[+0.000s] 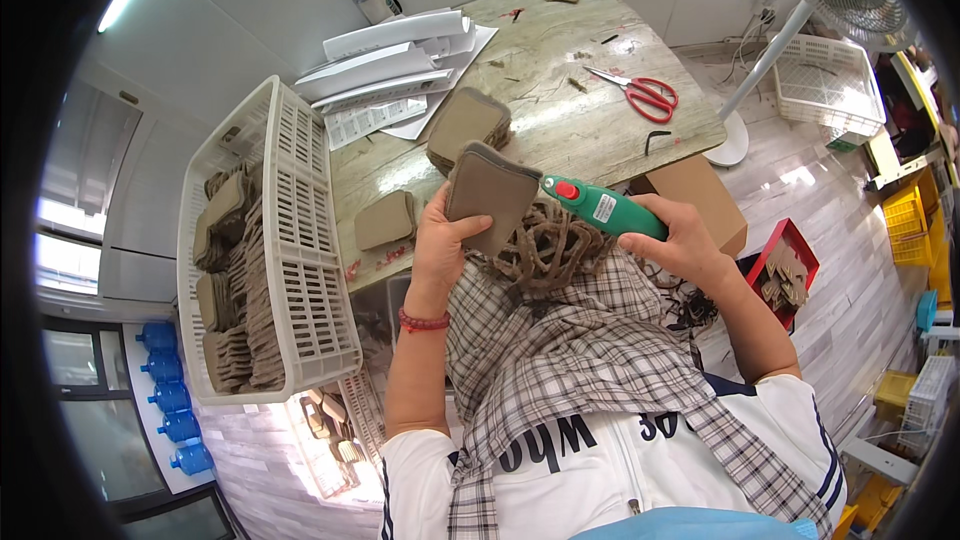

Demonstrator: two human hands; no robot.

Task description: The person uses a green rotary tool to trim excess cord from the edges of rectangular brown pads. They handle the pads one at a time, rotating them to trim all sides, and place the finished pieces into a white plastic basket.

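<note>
Above a brown-and-white checked cloth apron, a flat, tan, rounded-square padded piece, likely light, pliable and best held by its edge, is grasped in the left hand, while a green, red-buttoned handheld tool is gripped in the right hand.

Between the stack of brown pads and the red-handled scissors, we see a strip of table with room for a hand to pass, small scraps aside. To our left, 2 things stand in the way: the white crate's tall slatted wall and, farther back, the loose papers; nearer us, the green tool and held pad obstruct direct access.
</note>
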